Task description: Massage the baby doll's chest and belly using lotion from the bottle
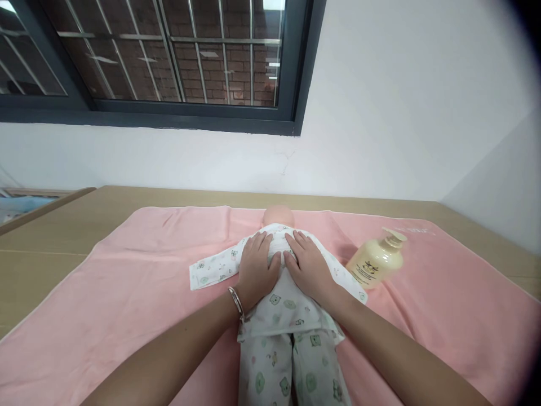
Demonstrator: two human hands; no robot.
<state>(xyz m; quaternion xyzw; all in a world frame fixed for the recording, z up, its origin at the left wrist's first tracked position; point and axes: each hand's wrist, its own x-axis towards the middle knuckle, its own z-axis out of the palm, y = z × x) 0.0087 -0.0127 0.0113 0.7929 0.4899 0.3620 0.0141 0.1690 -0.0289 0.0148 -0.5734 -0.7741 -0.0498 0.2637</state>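
A baby doll (279, 216) lies on a pink towel, its bare head pointing away from me. White pyjamas (291, 307) with green animal prints cover its body, arms and legs. My left hand (257, 269) rests flat on the left side of the doll's upper body, fingers stretched out, a silver bangle (236, 303) on the wrist. On the right side of the upper body lies my right hand (310, 268), also flat with fingers extended. The two thumbs are close together near the middle. Neither hand grips anything. The doll's face is out of sight.
A cream pump bottle (376, 260) stands tilted-looking on the pink towel (139, 293), beside the doll's right-hand sleeve. Under the towel is a wooden surface (51, 237), backed by a white wall (380, 113). Above is a dark-framed window (291, 67) with metal bars.
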